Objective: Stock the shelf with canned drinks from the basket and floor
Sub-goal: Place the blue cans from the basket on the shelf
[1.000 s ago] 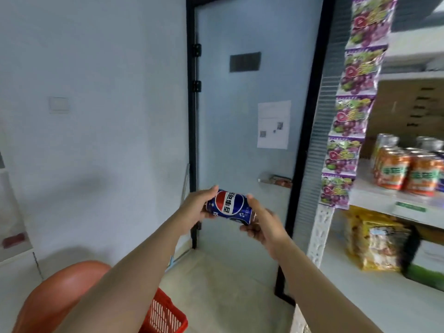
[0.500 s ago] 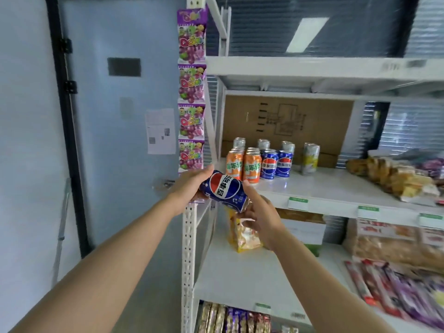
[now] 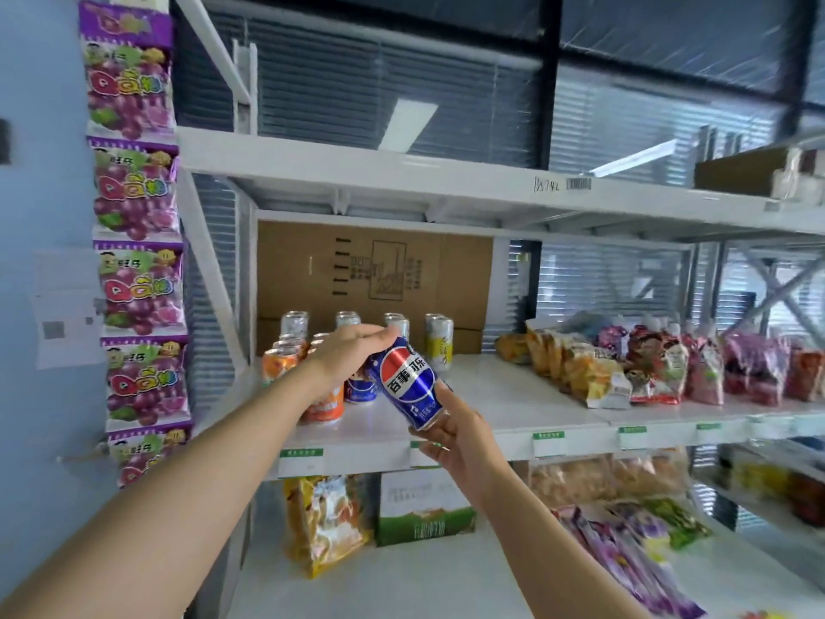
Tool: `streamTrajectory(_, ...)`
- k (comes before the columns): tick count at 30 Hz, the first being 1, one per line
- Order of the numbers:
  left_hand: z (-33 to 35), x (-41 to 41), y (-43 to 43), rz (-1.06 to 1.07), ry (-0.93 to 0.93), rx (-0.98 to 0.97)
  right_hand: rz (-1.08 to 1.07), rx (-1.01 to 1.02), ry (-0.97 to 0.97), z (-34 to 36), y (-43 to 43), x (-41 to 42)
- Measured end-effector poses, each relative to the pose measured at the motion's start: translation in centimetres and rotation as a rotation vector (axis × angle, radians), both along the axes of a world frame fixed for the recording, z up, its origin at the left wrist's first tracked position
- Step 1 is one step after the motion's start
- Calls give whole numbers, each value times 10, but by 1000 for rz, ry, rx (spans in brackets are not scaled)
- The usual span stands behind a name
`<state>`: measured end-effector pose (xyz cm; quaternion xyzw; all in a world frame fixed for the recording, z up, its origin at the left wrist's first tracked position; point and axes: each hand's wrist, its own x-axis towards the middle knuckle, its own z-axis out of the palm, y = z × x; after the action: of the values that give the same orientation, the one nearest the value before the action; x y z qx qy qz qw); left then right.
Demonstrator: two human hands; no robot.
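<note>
Blue aluminium Pepsi can [image 3: 408, 384], lettered 百事可乐, tilts near the front edge of the white metal shelf [image 3: 580, 437]; left hand [image 3: 350, 356] grips its top, right hand [image 3: 457, 444] its base.

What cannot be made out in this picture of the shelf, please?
Head: how many orange metal cans; the left hand hides some.
Head: base of the blue metal cola can, covered by the right hand.
Head: text on green-topped paper shelf labels, too blurred.
Head: basket and floor, outside the frame.
</note>
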<state>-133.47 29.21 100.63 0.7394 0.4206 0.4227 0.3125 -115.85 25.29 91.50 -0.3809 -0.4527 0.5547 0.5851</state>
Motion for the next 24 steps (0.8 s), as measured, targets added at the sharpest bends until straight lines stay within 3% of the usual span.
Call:
streamTrajectory(5, 19, 8, 57, -52, 69, -22, 19, -3, -12, 9, 47, 1)
streamTrajectory(11, 20, 23, 96, -100, 264, 26, -88, 66, -372, 3, 89, 4)
streamTrajectory(18, 2, 42, 128, -100, 536, 129, -126, 145, -566, -9, 127, 14)
streamTrajectory(24, 18, 41, 139, -87, 665, 164, -137, 165, -680, -16, 147, 19)
